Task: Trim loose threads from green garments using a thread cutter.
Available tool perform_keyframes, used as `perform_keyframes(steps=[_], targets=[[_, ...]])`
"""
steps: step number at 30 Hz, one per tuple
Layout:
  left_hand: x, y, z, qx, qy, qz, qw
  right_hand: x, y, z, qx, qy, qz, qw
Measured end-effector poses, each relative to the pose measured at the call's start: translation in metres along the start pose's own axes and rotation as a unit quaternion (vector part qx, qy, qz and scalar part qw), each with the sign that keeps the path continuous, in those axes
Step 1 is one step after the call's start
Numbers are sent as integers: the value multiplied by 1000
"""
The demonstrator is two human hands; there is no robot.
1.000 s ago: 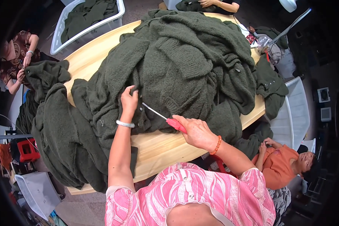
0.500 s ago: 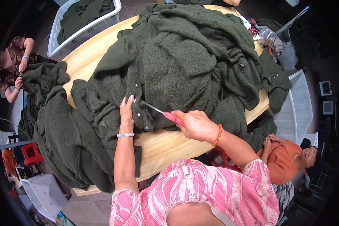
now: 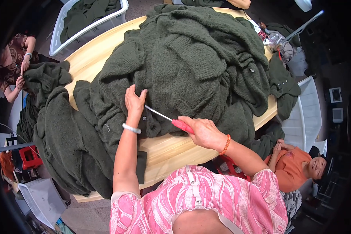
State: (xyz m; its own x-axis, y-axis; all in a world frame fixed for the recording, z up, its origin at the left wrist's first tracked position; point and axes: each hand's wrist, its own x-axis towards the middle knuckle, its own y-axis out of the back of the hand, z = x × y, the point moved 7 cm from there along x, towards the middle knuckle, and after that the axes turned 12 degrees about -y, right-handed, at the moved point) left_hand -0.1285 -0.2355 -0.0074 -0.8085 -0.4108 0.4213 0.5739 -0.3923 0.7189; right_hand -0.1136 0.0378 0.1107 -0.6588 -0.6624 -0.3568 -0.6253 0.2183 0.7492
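My right hand (image 3: 206, 132) is closed round the pinkish-red handle of a screwdriver-like tool (image 3: 160, 113). The tool's thin metal shaft points left, and its tip reaches my left hand beside the thumb. My left hand (image 3: 135, 102) has thumb and bent fingers on the button edge of a dark green knitted cardigan (image 3: 115, 87), gripping the fabric. Small shiny buttons (image 3: 144, 117) show on that edge, just below the hand. What lies under my left fingers is hidden.
A large heap of green knitwear (image 3: 191, 74) covers much of the pale wooden table (image 3: 175, 152). More knitwear (image 3: 74, 144) hangs over its left side. Plastic bins (image 3: 55, 45) stand around. One person (image 3: 17, 66) handles knitwear at left; another (image 3: 294, 167) sits at right.
My left hand has moved up along the cardigan's button edge, its thumb now farther from the fingers. The tool has shifted slightly right and down, still in my right hand.
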Motion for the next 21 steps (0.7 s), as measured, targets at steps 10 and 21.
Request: perform_keyframes(steps=[10,21], targets=[[-49,-45,-37,-605,316,49,729,5,-11,4,-83,-48,-108,990],[-125,-13,-17,-208,138,76,965,-20,-24,11,-54,-42,-110,992]])
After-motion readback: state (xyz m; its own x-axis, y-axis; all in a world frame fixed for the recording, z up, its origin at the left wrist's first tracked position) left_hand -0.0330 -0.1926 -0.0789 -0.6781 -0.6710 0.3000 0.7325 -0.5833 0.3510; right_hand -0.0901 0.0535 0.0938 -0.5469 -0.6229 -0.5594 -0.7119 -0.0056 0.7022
